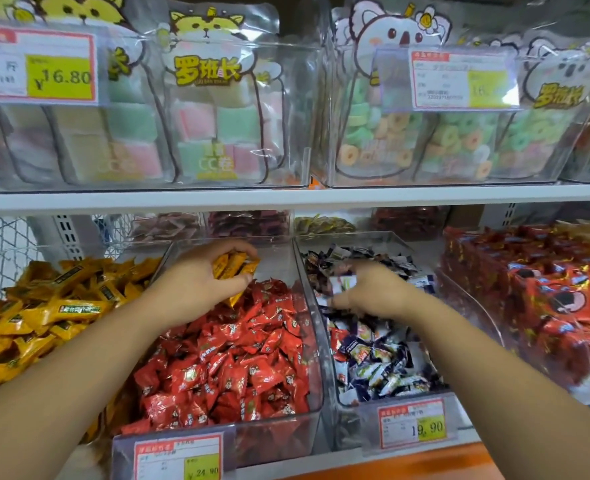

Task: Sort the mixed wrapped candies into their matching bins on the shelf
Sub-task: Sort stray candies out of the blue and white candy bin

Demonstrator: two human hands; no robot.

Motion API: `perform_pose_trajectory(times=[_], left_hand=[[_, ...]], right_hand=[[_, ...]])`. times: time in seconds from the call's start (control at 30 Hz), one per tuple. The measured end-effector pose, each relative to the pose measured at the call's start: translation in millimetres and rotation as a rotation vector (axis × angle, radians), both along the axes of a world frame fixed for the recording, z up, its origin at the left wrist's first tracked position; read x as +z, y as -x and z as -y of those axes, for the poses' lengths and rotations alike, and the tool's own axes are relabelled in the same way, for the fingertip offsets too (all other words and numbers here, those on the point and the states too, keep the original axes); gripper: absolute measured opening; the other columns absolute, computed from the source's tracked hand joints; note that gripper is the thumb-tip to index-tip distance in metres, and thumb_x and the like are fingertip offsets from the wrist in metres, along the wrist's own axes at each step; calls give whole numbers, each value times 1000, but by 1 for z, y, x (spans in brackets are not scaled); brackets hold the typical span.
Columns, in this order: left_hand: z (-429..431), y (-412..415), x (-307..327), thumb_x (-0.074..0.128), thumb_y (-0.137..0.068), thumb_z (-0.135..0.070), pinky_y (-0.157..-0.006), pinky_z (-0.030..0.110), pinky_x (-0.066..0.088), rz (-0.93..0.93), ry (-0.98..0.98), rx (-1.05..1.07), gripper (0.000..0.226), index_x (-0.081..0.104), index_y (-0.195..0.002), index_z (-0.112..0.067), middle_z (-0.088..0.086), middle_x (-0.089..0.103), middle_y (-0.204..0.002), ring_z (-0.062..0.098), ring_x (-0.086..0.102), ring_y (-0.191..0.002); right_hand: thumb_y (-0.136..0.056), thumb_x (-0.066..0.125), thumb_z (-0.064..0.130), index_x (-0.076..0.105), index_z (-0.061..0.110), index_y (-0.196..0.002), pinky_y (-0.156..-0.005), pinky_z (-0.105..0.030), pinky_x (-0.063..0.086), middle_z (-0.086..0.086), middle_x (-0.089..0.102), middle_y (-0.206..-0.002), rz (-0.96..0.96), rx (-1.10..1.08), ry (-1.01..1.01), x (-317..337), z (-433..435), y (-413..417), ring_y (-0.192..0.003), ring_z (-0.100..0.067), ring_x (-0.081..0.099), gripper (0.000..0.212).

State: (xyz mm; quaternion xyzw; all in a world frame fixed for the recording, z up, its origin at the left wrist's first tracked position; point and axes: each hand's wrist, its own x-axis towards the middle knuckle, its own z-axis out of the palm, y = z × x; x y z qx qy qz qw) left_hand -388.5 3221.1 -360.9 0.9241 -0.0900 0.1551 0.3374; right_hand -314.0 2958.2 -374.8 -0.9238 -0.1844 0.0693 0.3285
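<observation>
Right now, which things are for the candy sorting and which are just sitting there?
In the job: left hand, yellow candies it grips, right hand, blue-and-white candy it pinches, red candy bin, blue-and-white candy bin, yellow candy pile.
Just there: marshmallow bags, ring gummy bags, price tags, red packets.

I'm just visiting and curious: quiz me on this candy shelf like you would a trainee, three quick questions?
1. True or false: the left hand holds yellow candies over the red-candy bin.
2. The right hand grips a pale candy in which bin? A yellow, B red, C dark-blue bin.
3. Fill in: the red-candy bin's price tag reads ___.
Key: 1 true; 2 C; 3 24.90.
</observation>
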Motion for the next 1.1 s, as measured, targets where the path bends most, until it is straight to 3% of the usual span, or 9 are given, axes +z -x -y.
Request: perform_pose_trajectory(times=[0.1, 0.17, 0.27, 0.47, 0.63, 0.77, 0.87, 1.0, 1.1], left_hand=[[-2, -5, -1, 69, -85, -29, -58, 12, 44, 12, 41, -2, 28, 58, -99, -51, -21, 59, -102, -5, 58, -73], [-2, -7, -1, 70, -85, -28, -57, 12, 46, 15, 72, 1, 29, 58, -99, -50, -23, 58, -106, -6, 59, -72], [-1, -7, -1, 71, -84, -30, -58, 30, 57, 16, 93, 28, 28, 59, -99, -51, -24, 57, -108, 6, 63, -71], [0, -5, -2, 71, -84, -29, -57, 20, 45, 29, 63, 19, 27, 59, -97, -49, -22, 56, -110, -5, 58, -65], [1, -5, -1, 71, -84, -28, -53, 19, 45, 14, 48, 29, 28, 58, -96, -50, -21, 57, -106, -6, 57, -59], [0, -4, -2, 71, -84, -31, -53, 30, 53, 2, 46, 28, 28, 58, -97, -52, -16, 59, -103, 10, 60, -56], [1, -3, -1, 69, -84, -34, -49, 20, 44, -17, 20, 37, 27, 56, -98, -54, -14, 60, -102, 4, 56, -51], [-1, -2, -1, 68, -84, -38, -70, 35, 52, -29, 4, 30, 29, 54, -101, -56, -14, 61, -105, 13, 63, -78], [1, -1, -1, 69, -84, -37, -67, 34, 51, -32, 10, 31, 28, 55, -101, -55, -14, 62, -101, 14, 62, -73]], right_hand=[[-76, 79, 42, 40, 19, -144, -82, -23, 42, -2, 54, -135, 83, -134, -63, 6, 14, -8, -110, -19, 57, 82], [-73, 81, 41, 40, 22, -143, -85, -24, 40, 3, 48, -139, 133, -173, -144, 8, 22, -11, -123, -22, 51, 83], [-74, 81, 35, 40, 27, -142, -83, -25, 43, 5, 48, -136, 211, -148, -113, 14, 29, -10, -117, -21, 55, 80], [-86, 70, 14, 73, 24, -93, -67, -13, 48, 4, 72, -95, 305, -42, 10, 39, 29, 4, -84, -9, 66, 12], [-87, 69, 19, 74, 23, -99, -82, -21, 51, 13, 73, -91, -21, 198, 294, 38, 16, 31, -84, -4, 67, 13], [-84, 70, 24, 64, 24, -116, -76, -31, 56, 4, 70, -96, -45, 246, 557, -4, -6, 31, -80, -17, 69, 32], [-84, 65, 15, 64, 16, -100, -74, -32, 54, 1, 66, -88, 43, 220, 553, -14, -14, 27, -80, -21, 64, 16], [-82, 71, 14, 69, 17, -90, -72, -24, 50, 3, 68, -86, 0, 206, 415, -10, -10, 26, -78, -12, 61, 8], [-82, 75, 19, 68, 14, -85, -54, -16, 46, 9, 65, -74, -73, 174, 186, 13, 1, 30, -62, -1, 58, 9]])
